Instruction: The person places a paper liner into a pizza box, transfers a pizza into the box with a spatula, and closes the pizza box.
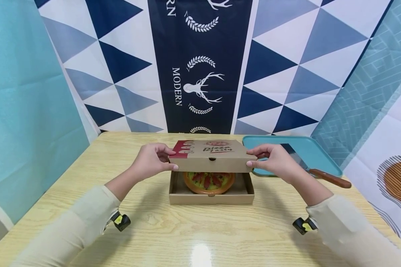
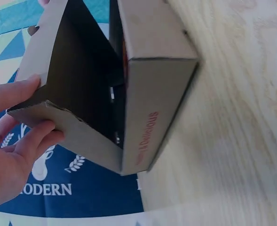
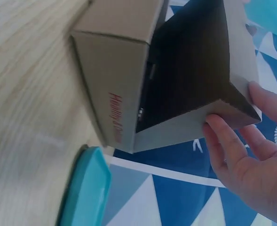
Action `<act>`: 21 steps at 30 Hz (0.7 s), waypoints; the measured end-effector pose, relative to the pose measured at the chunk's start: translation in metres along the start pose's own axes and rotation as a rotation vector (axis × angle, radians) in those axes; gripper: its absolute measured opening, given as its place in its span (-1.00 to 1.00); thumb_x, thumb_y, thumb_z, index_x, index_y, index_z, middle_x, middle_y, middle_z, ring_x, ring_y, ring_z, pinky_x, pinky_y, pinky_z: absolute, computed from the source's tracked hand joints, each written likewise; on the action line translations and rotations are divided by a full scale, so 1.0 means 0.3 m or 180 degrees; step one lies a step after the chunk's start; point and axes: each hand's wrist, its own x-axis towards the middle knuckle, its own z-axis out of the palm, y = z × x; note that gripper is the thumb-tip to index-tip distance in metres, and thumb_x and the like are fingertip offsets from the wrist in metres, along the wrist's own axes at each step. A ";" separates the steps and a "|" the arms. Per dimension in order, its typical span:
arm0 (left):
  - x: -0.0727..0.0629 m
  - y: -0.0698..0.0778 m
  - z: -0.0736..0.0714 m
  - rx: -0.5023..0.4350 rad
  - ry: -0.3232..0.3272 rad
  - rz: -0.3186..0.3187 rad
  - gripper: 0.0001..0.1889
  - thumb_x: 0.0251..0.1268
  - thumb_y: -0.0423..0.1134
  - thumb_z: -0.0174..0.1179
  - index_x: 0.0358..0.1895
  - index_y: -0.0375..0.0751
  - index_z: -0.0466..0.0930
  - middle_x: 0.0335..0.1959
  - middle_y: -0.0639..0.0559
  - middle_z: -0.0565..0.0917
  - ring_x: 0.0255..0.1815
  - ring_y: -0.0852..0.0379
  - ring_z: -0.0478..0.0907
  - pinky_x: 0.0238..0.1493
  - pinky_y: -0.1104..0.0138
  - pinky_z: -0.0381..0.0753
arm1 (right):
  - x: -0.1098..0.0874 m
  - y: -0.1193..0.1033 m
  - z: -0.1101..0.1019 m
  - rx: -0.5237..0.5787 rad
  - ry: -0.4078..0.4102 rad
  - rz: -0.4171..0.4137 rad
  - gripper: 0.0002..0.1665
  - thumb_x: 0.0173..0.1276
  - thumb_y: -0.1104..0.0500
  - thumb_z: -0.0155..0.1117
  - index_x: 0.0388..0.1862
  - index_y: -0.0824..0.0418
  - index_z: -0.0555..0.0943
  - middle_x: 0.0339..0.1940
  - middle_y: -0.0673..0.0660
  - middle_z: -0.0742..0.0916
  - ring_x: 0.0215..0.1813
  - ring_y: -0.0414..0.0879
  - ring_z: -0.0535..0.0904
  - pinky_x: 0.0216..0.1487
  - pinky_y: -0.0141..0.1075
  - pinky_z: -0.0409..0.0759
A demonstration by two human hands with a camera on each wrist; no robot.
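A cardboard pizza box (image 1: 211, 199) stands on the table with its printed lid (image 1: 200, 164) partly raised and tilted. Inside the box sits a pizza (image 1: 208, 182) with green and red topping, its far part hidden under the lid. My left hand (image 1: 152, 160) pinches the lid's front left corner, thumb on the front flap and fingers at the top and side. At the front right corner my right hand (image 1: 273, 162) pinches the lid the same way. In both wrist views, the lid's dark inside (image 2: 84, 70) shows above the box's side wall (image 3: 111, 87).
A teal tray (image 1: 320, 148) lies at the back right of the table (image 1: 173, 230). Across its front edge rests a pizza server (image 1: 330, 178), its metal blade on the tray and its wooden handle sticking out to the right. A patterned cloth (image 1: 127, 74) hangs behind the table.
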 end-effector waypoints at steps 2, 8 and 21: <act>0.000 -0.007 0.012 0.0009 0.0007 -0.0024 -0.60 -0.14 -0.34 0.58 -0.13 -0.30 0.72 -0.21 -0.06 0.73 -0.25 0.09 0.69 -0.17 0.28 0.68 | 0.003 0.010 0.009 0.0007 -0.0016 0.0007 -0.43 0.19 0.06 0.49 0.11 0.33 0.62 -0.03 0.24 0.67 0.01 0.09 0.57 -0.17 -0.23 0.65; -0.005 -0.026 0.051 0.0114 0.0053 -0.0165 -0.60 -0.17 -0.32 0.60 -0.17 -0.28 0.73 -0.17 -0.05 0.72 -0.18 0.05 0.70 -0.18 0.28 0.69 | 0.005 0.034 0.030 -0.0045 -0.0025 0.0019 -0.46 0.15 0.11 0.53 0.06 0.34 0.64 -0.01 0.26 0.64 0.01 0.11 0.56 -0.19 -0.24 0.65; -0.029 -0.058 0.110 0.0408 -0.0100 0.0015 -0.64 -0.27 -0.38 0.62 -0.29 -0.29 0.71 -0.03 -0.09 0.71 -0.16 0.02 0.70 -0.20 0.33 0.68 | -0.009 0.067 0.063 -0.0268 -0.0139 0.0190 -0.53 0.06 0.15 0.58 -0.04 0.27 0.69 -0.07 0.19 0.72 0.00 0.12 0.62 -0.12 -0.11 0.65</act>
